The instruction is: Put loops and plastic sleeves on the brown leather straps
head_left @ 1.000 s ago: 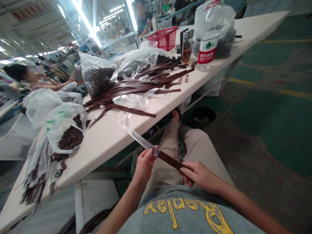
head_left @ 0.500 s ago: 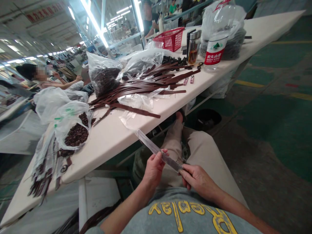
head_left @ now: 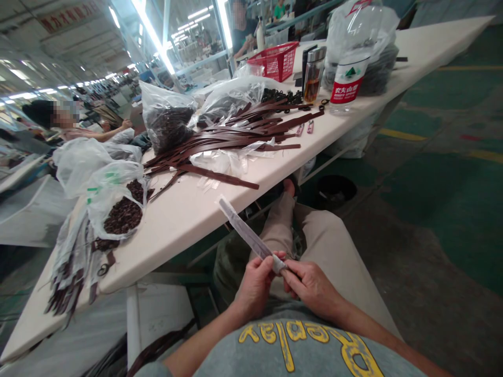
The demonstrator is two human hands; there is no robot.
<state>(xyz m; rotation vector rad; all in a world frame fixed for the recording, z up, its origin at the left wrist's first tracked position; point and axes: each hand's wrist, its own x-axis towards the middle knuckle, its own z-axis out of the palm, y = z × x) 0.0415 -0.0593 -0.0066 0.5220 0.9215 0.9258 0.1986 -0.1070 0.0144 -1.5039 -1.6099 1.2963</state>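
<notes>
A long, narrow clear plastic sleeve [head_left: 245,230] slants over my lap, its far end near the table edge. Something dark, like a flat strap, shows through it. My left hand [head_left: 255,285] is closed, pinching the sleeve near its lower end, where the plastic is bunched and whitish. Close beside it my right hand [head_left: 312,283] is closed too, gripping what looks like the brown end of the strap at the sleeve's mouth. The right fingers hide most of that end. Both hands are above my thighs, apart from the table.
On the white table [head_left: 173,238] lie many brown straps [head_left: 236,133] and a bundle of sleeved strips [head_left: 73,267]. Bags of small dark parts [head_left: 123,212], a red basket [head_left: 277,62], a glass flask [head_left: 313,76] and a large bottle [head_left: 348,86] stand there. A person sits across.
My left hand has slid down the sleeve toward my right hand, and the two now nearly meet. The sleeve looks darker along its upper length, and plastic is bunched at its lower end.
</notes>
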